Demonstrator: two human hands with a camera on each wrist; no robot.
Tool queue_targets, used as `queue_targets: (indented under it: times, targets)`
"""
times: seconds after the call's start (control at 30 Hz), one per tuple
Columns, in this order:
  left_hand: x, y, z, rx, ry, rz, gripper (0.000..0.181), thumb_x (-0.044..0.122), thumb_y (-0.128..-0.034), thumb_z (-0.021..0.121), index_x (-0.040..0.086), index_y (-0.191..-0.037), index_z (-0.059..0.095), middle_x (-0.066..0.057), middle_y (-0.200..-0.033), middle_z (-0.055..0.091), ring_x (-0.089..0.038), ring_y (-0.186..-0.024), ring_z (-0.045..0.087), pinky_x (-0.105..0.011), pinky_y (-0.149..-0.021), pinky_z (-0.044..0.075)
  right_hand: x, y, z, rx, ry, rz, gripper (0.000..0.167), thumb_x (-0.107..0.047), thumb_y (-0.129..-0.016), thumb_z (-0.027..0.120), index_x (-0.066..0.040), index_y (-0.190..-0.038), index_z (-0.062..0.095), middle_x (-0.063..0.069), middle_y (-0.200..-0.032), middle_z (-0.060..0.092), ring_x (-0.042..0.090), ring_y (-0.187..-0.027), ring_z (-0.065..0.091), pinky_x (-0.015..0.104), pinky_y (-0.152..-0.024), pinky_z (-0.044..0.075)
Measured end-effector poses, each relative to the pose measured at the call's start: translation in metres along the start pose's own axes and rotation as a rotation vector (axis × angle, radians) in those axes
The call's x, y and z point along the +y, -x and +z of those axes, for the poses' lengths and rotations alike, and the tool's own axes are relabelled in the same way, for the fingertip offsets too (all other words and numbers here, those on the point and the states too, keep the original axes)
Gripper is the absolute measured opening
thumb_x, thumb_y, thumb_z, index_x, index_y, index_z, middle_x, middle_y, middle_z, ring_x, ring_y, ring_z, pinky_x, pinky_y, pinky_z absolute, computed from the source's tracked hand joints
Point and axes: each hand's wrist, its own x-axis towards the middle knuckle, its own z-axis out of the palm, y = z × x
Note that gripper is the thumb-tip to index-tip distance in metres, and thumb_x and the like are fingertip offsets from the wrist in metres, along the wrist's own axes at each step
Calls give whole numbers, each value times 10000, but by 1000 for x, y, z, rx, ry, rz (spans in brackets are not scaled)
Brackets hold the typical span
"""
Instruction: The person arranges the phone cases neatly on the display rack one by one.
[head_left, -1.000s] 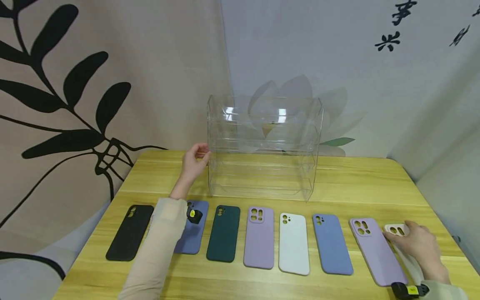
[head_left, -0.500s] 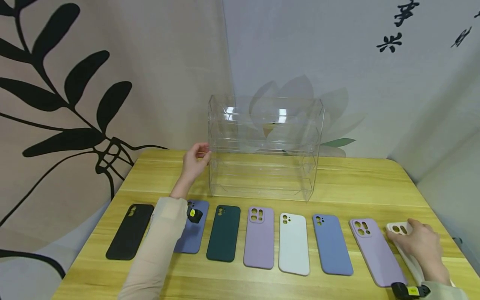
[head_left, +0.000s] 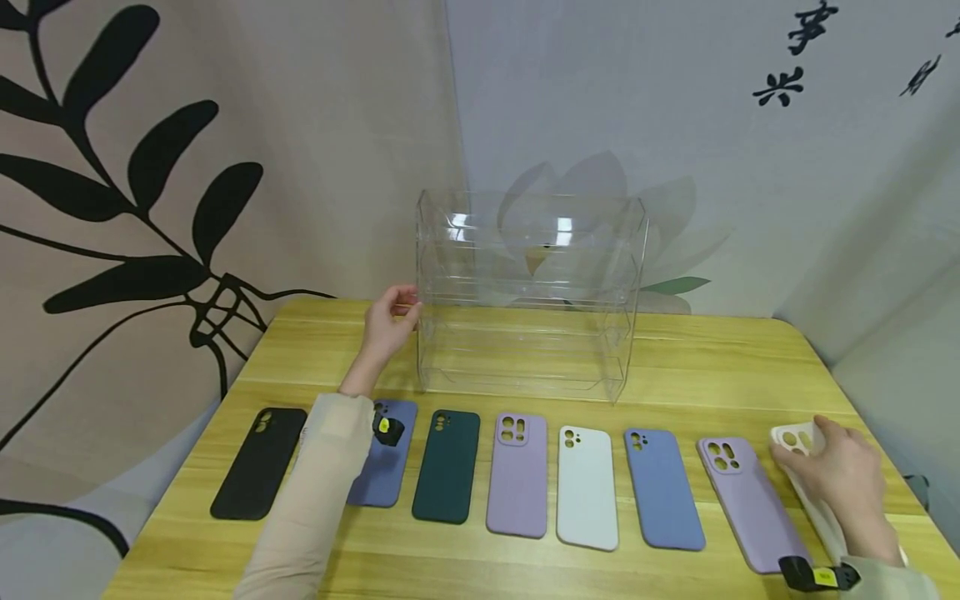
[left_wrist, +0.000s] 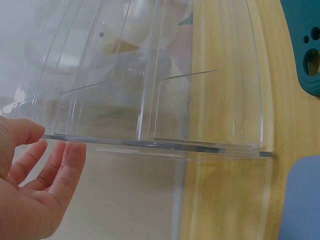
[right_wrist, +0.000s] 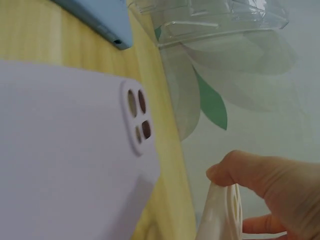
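Note:
My left hand (head_left: 386,327) pinches the side edge of a clear acrylic display rack (head_left: 525,350) at its left; the left wrist view shows thumb and fingers (left_wrist: 75,155) on either side of the panel (left_wrist: 185,146). At the far right of the row, my right hand (head_left: 843,483) grips a white phone case (head_left: 817,512) by its sides near the camera cutouts. In the right wrist view the case (right_wrist: 216,212) stands tilted under my thumb, its top end apparently raised off the table. A lilac phone case (head_left: 753,504) lies just left of it.
Several more phone cases lie in a row on the wooden table (head_left: 712,367): black (head_left: 258,462), blue (head_left: 393,462) partly behind my left sleeve, dark green (head_left: 446,467), lilac (head_left: 517,475), white (head_left: 587,487) and blue (head_left: 665,487). A printed curtain (head_left: 360,150) hangs behind the rack.
My right hand has shifted slightly up and away with the white phone case, whose top end has moved with it. The left hand has stayed at the rack's edge.

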Motion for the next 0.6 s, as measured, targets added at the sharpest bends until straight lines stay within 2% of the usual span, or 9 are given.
queue_targets:
  times: [0.3,0.6]
  targets:
    - [2,1,0,-9,10,-16,270,-20,-902,564,-69,-1167,544,-213,-1033,561,-261,-878,568,-460,-747,539,-16,1,-7,44,-40,-55,816,-359,-788,686,171,-1305,342,459,-1189,348,578,-1047,357,654,-809,347]
    - [2,1,0,-9,6,-4,261,-21,-902,562,-74,-1158,547,-205,-1022,558,-256,-874,561,-200,-630,527,-31,1,-10,65,-62,-105,807,-350,-771,705,163,-1295,366,451,-1178,368,574,-1029,368,648,-755,370]
